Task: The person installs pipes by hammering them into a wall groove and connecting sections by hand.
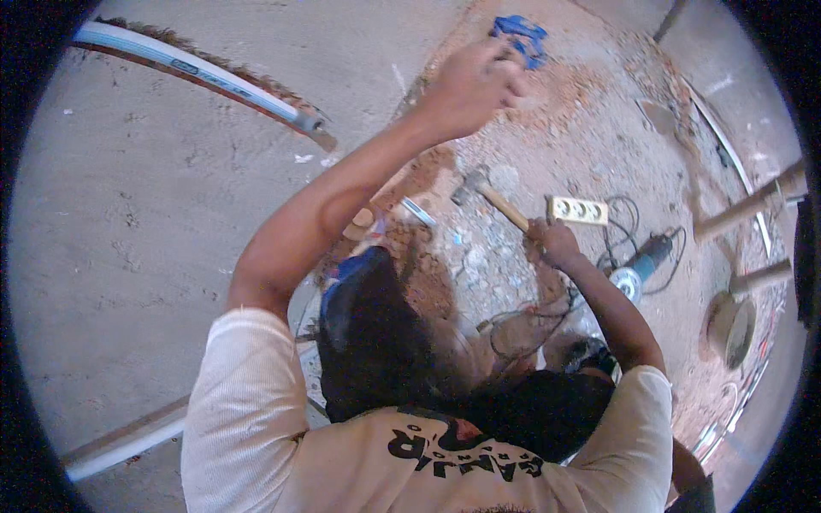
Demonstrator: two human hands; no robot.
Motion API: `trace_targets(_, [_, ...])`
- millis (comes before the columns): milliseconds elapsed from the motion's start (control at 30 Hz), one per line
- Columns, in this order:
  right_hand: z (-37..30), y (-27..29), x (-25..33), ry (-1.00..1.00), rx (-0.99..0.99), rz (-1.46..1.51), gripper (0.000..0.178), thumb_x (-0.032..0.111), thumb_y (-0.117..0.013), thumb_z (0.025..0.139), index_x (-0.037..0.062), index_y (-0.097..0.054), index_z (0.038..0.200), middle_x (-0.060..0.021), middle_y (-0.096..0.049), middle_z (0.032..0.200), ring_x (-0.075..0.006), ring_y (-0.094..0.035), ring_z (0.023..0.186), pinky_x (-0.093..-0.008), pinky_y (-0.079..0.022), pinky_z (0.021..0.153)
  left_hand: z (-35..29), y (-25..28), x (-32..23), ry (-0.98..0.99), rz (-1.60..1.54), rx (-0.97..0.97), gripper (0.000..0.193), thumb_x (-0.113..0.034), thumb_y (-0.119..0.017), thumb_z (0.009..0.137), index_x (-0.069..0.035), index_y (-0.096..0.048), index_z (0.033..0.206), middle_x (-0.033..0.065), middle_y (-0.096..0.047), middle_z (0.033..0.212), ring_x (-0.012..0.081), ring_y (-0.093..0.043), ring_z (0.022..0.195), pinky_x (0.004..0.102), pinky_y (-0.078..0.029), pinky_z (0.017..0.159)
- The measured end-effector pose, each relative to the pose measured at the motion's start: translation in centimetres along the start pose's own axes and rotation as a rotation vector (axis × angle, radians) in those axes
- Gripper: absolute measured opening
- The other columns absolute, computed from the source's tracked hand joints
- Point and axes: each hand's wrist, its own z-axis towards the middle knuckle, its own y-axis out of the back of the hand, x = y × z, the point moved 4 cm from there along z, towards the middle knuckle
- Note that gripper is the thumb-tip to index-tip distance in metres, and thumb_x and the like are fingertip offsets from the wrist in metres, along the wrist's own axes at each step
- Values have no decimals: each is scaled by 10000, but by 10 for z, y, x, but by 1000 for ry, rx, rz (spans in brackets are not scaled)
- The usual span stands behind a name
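My right hand is wrapped round the lower end of a hammer's wooden handle. The hammer has a thick metal head, which rests on or just above broken rubble. My left arm reaches far forward. At its end, my left hand is bent at the fingers and blurred, so its grip is unclear. Just beyond those fingers is a crumpled blue thing, perhaps a bag or cloth; whether they touch it cannot be made out.
A cream power strip lies beyond my right hand, with cables and an angle grinder beside it. A bucket-like container and wooden poles are at right. A pale pipe runs in a groove at upper left.
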Motion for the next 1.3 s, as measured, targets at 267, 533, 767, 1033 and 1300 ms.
trace_targets(267, [73, 6, 43, -92, 219, 63, 406, 421, -603, 852, 79, -624, 1071, -164, -689, 993, -353, -671, 914, -457, -531, 764, -107, 221, -58, -146, 544, -637, 328, -175, -443, 955, -35, -588, 1214, 64, -625, 905, 144, -584, 794, 290, -490, 756])
trace_targets(533, [181, 125, 180, 47, -297, 759, 492, 464, -659, 867, 47, -650, 1128, -134, -665, 1049, -241, -613, 1024, -370, -466, 919, -118, 271, -93, -227, 1024, -673, 264, -122, -546, 926, -95, -644, 1170, 87, -662, 954, 191, -628, 861, 325, -509, 780])
trace_targets(767, [208, 215, 336, 410, -196, 1208, 264, 235, -704, 847, 46, -695, 1031, -10, -639, 822, -106, -571, 794, -272, -468, 731, -99, 282, -87, -188, 1475, -596, 277, -201, -671, 863, -150, -646, 1134, 105, -639, 991, 297, -653, 832, 369, -535, 703])
trace_targets(1033, [227, 206, 341, 625, -425, 1212, 263, 207, -724, 813, 19, -689, 994, -55, -645, 762, -146, -595, 702, -294, -480, 659, -92, 267, -83, -11, 1695, -485, 232, -166, -629, 861, -118, -635, 1088, 89, -594, 984, 295, -646, 784, 400, -525, 648])
trace_targets(1300, [230, 181, 348, 518, -559, 1250, 227, 187, -743, 816, 60, -688, 996, -120, -683, 816, -208, -643, 738, -340, -501, 695, -81, 260, -87, -123, 1431, -369, 243, -7, -592, 858, -64, -637, 1090, 134, -532, 937, 316, -574, 799, 391, -478, 694])
